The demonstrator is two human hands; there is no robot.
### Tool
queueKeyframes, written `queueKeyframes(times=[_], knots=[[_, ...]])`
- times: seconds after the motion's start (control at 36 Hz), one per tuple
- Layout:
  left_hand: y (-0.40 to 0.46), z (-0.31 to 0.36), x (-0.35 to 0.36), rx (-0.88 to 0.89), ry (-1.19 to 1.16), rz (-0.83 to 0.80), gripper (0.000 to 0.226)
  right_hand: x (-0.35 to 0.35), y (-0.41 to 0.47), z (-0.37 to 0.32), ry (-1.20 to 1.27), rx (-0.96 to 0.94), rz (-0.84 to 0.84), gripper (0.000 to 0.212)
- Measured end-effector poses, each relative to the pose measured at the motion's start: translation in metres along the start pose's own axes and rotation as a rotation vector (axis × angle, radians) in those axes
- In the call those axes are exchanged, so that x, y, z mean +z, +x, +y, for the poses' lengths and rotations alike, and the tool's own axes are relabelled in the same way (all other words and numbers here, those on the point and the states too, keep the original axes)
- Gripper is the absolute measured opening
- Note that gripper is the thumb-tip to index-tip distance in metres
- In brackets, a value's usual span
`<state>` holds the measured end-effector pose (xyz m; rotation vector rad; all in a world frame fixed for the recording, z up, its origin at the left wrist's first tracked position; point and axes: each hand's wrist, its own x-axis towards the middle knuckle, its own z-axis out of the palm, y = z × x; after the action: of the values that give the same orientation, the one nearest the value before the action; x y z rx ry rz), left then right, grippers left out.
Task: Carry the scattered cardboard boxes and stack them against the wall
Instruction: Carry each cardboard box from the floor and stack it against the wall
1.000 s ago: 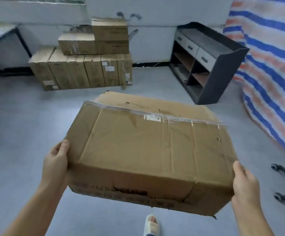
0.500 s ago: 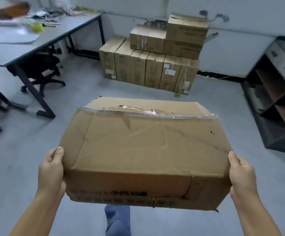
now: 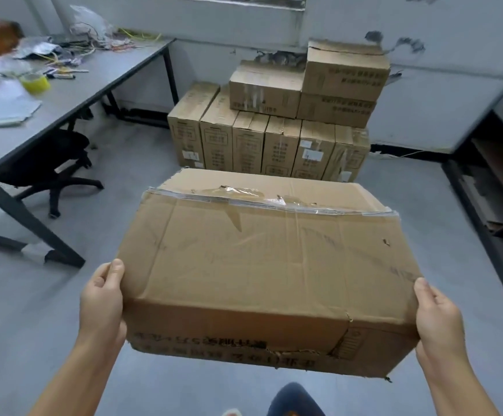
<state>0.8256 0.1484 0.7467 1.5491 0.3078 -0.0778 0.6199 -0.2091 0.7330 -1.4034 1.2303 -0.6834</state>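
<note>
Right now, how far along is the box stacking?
Done: a stack already stands against the wall, six upright boxes below and three on top. In hand: one worn box, held at its ends by the left hand and right hand, not yet at the stack. Left: walk it over and set it down; other scattered boxes aren't in view.

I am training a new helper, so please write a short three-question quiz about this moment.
1. True or false: both hands hold the carried box.
2. How many boxes lie on top of the upright row at the wall? A two, B three, C five.
3. What yellow thing is on the desk?

Key: 1 true, left hand and right hand at its ends. 2 B. 3 a tape roll.
</note>
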Motion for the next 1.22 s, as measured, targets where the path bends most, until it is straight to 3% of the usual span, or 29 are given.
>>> queueKeyframes(times=[0.22, 0.5, 0.75, 1.06, 1.22], knots=[[0.124, 0.017, 0.089, -0.002, -0.012, -0.065, 0.028, 0.09, 0.097, -0.041, -0.009, -0.008, 0.052, 0.036], [0.287, 0.056, 0.223, 0.005, -0.061, -0.032, 0.03, 0.228, 0.256, -0.128, -0.016, -0.044, 0.026, 0.028], [0.441, 0.092, 0.293, 0.012, -0.11, -0.001, 0.029, 0.367, 0.364, -0.184, -0.031, -0.101, -0.018, 0.039], [0.666, 0.16, 0.37, 0.036, -0.088, -0.095, 0.028, 0.55, 0.449, -0.241, 0.024, -0.085, 0.081, 0.037], [0.759, 0.19, 0.411, 0.036, -0.066, -0.139, 0.028, 0.616, 0.488, -0.275, 0.057, -0.077, 0.122, 0.038]])
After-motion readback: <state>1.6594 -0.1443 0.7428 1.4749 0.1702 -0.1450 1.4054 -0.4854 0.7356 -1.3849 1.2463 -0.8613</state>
